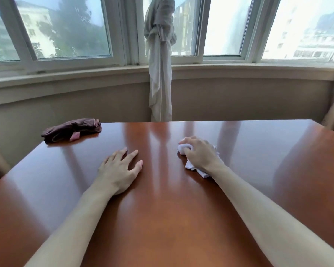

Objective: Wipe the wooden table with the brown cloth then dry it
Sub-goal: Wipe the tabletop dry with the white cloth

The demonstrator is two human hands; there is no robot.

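Fingers (pixel 189 146) of the right hand (pixel 200 154) curl over a crumpled white cloth (pixel 192 166), pressing it onto the worktop (pixel 162 218) right of centre; cloth bunches out past the knuckles and under the wrist. Left hand (pixel 120 170) lies flat, palm down, fingers straight and slightly spread, near centre, holding nothing. Both forearms bare.

Worktop: glossy reddish-brown wood, smooth, strong streaky reflections of the windows running from far edge to near edge. Far edge straight, far-right corner visible.

Room: curved bay of white-framed windows (pixel 66 35) behind the far edge, beige sill and wall below, buildings and trees outside, hazy. Pale curtain (pixel 160 54) knotted up and hanging at the middle mullion. Part of a beige chair or curtain past the far-right corner, can't tell which.

Brown cloth (pixel 71 130): soft dark-brown fabric, loosely folded into a lumpy oblong, small pink tag (pixel 75 136) on its near side. Sits at the far-left corner, overhanging the left edge slightly. Long axis roughly parallel to the far edge, thicker folded end pointing right. Well apart from both hands, untouched.
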